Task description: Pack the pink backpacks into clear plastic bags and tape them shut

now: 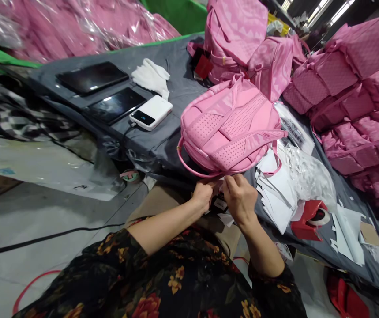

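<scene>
A pink backpack point(230, 126) lies on the dark-covered table with its padded, dotted shoulder straps facing up. At its near edge, my left hand point(203, 194) is closed, its fingertips turned inward and partly hidden. Close beside it, my right hand point(240, 196) is pinched shut against the same edge of the bag. A dark tag with a white label point(220, 203) shows between and just below both hands. What exactly the fingers grip is too hidden to make out. A pink cord loop point(192, 170) hangs along the bag's left side.
White paper sheets point(277, 190), crumpled clear plastic point(313, 176) and a red tape dispenser point(310, 221) lie right. A white power bank point(151, 112), dark tablets point(116, 105) and a white glove point(151, 76) lie left. More pink backpacks point(235, 35) stand behind; pink bags point(351, 97) are stacked right.
</scene>
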Motion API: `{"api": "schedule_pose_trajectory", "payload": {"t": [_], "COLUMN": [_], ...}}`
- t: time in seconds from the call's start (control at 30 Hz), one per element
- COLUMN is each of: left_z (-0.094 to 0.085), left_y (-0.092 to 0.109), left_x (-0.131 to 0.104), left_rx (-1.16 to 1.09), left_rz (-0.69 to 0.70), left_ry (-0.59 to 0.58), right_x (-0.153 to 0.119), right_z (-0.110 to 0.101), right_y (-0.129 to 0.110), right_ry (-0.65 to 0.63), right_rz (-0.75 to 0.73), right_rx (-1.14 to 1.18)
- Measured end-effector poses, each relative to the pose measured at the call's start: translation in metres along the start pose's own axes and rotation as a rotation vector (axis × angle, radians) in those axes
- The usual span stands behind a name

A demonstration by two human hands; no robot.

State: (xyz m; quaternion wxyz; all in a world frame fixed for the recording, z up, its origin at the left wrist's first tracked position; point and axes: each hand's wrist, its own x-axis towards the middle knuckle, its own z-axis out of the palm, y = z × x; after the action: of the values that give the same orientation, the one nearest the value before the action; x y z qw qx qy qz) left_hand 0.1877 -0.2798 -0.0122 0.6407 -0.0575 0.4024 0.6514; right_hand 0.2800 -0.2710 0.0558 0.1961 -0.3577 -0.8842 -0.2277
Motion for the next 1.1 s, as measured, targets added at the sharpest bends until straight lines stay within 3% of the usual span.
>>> {"api": "schedule_pose_trajectory", "payload": {"t": [0.2, 0.4, 0.53, 0.63, 0.77, 0.9, 1.0, 1.1], "left_z": [-0.006, -0.005, -0.002, 0.001, 0.000, -0.010, -0.015, -0.011], "left_y": [0.010, 0.007, -0.002, -0.008, -0.009, -0.005, -0.003, 0.000], "left_x": [-0.012, -0.013, -0.006, -0.001, 0.000, -0.006, -0.011, -0.012], "left_rx": [0.026, 0.025, -0.008, 0.030, 0.107, 0.172, 0.223, 0.297], "left_rz": [-0.045, 0.035, 0.082, 0.128, 0.200, 0.254, 0.287, 0.320], "left_ry": [-0.054, -0.129, -0.062, -0.004, 0.094, 0.103, 0.096, 0.068], "right_x": [-0.026, -0.042, -0.043, -0.041, -0.040, -0.040, -0.039, -0.039], "right_z": [0.028, 0.023, 0.020, 0.031, 0.060, 0.073, 0.062, 0.045], "right_y": [-0.016, -0.014, -0.012, -0.013, -0.017, -0.018, -0.015, -0.012], "right_ry": [0.074, -0.002, 0.088, 0.166, 0.151, 0.165, 0.187, 0.084], "right_rz": [0.040, 0.031, 0.058, 0.225, 0.434, 0.365, 0.231, 0.130], "right_rx": [-0.065, 0.042, 0.194, 0.244, 0.146, 0.061, 0.018, 0.095]}}
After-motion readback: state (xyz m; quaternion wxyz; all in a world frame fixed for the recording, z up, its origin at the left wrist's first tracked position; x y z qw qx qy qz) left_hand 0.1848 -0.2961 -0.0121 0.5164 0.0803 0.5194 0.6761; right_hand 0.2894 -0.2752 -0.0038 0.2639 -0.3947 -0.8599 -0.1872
